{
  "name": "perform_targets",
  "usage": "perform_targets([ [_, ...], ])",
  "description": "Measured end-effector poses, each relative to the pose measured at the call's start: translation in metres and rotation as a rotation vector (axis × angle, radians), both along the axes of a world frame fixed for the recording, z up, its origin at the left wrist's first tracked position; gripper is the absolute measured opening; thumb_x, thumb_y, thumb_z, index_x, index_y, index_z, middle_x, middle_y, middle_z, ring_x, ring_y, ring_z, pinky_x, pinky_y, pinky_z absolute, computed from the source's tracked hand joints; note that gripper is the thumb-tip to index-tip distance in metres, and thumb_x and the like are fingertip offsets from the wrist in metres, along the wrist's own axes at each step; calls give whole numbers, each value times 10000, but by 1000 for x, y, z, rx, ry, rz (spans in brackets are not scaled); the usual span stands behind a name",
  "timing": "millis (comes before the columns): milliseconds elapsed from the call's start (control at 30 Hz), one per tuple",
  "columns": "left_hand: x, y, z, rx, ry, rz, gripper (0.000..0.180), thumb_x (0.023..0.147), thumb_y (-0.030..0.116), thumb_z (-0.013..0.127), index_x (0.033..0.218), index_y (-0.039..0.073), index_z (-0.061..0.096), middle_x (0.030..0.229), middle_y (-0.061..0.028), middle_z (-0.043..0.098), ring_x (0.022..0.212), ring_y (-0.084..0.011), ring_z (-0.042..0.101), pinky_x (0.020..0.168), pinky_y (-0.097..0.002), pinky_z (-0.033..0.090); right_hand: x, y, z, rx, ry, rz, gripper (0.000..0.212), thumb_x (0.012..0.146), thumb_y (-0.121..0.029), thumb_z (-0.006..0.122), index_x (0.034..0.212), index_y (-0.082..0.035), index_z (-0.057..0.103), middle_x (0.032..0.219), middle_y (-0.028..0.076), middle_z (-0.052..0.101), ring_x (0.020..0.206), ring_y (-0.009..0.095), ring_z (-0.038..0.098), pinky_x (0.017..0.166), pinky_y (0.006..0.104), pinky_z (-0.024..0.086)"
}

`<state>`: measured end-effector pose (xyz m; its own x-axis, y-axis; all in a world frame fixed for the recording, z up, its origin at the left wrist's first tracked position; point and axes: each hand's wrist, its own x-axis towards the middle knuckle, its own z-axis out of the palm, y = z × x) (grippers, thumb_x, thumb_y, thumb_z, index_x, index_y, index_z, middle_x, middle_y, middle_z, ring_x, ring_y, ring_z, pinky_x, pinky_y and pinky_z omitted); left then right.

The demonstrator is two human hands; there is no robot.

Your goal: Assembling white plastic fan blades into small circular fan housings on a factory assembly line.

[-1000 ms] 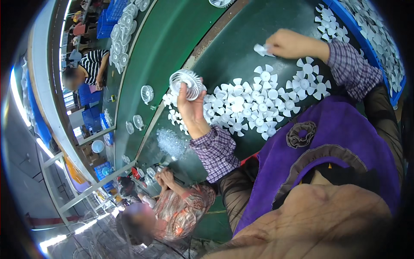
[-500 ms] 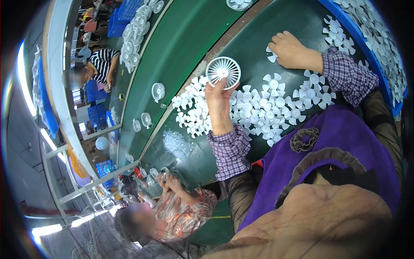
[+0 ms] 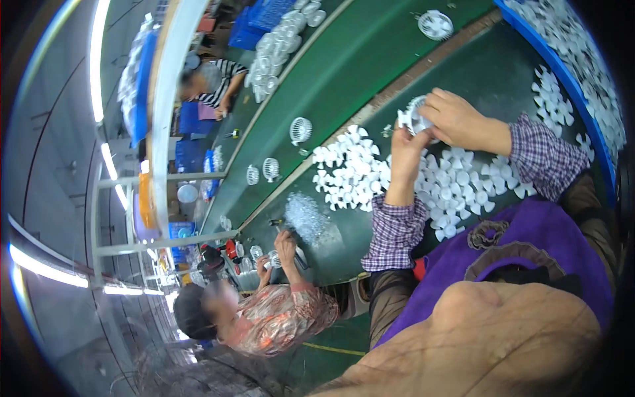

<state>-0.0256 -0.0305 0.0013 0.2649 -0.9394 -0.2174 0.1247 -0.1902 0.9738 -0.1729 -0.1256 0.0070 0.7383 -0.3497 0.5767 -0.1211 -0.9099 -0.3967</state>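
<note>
My left hand (image 3: 405,155) is closed on a round white slatted fan cover (image 3: 415,117), held tilted above the green work surface. My right hand (image 3: 456,119) meets it from the right, fingers curled against the cover's side; whatever lies under those fingers is hidden. Below and around my hands spreads a loose pile of white fan blades (image 3: 350,169), small propellers with rounded vanes.
A blue-rimmed bin (image 3: 562,73) of fan blades stands at far right. More slatted covers (image 3: 301,131) lie on the green conveyor (image 3: 370,73). Small clear pieces (image 3: 305,217) are heaped at left, near a co-worker (image 3: 278,311) handling a cover and a tool.
My right hand has come from the scattered blades to the cover in my left hand. The cover has turned from face-on to tilted. The whole view has shifted.
</note>
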Motion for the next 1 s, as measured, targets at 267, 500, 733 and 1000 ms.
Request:
perform_targets([
  [267, 5, 8, -6, -112, -85, 70, 313, 835, 4, 638, 1132, -1, 538, 995, -56, 635, 846, -117, 605, 737, -258, 512, -12, 8, 19, 201, -167, 48, 379, 708, -42, 686, 1047, -7, 519, 954, 160, 517, 896, 355, 538, 746, 410, 454],
  [500, 1, 16, -3, -182, -118, -89, 306, 858, 35, 641, 1138, 3, 523, 1000, -45, 628, 847, -101, 600, 706, -239, 502, -20, -12, 6, 818, 41, 291, 398, 747, -168, 688, 1071, 7, 535, 817, 116, 563, 737, 261, 562, 691, 355, 464],
  [733, 28, 12, -12, -61, -219, -79, 231, 825, 73, 674, 1033, -7, 613, 900, -51, 674, 740, -99, 629, 636, -241, 506, 4, -15, -2, 686, 23, 217, 254, 754, -135, 665, 912, 7, 526, 756, 97, 564, 708, 150, 546, 647, 305, 445],
  [1000, 119, -14, 8, 254, -188, -74, 421, 897, 274, 586, 1170, -43, 545, 1048, -185, 657, 863, -241, 689, 555, -296, 566, 21, -124, -51, 1028, -17, -92, 419, 871, -260, 639, 1175, 10, 536, 861, 32, 615, 683, 74, 569, 507, 209, 459],
])
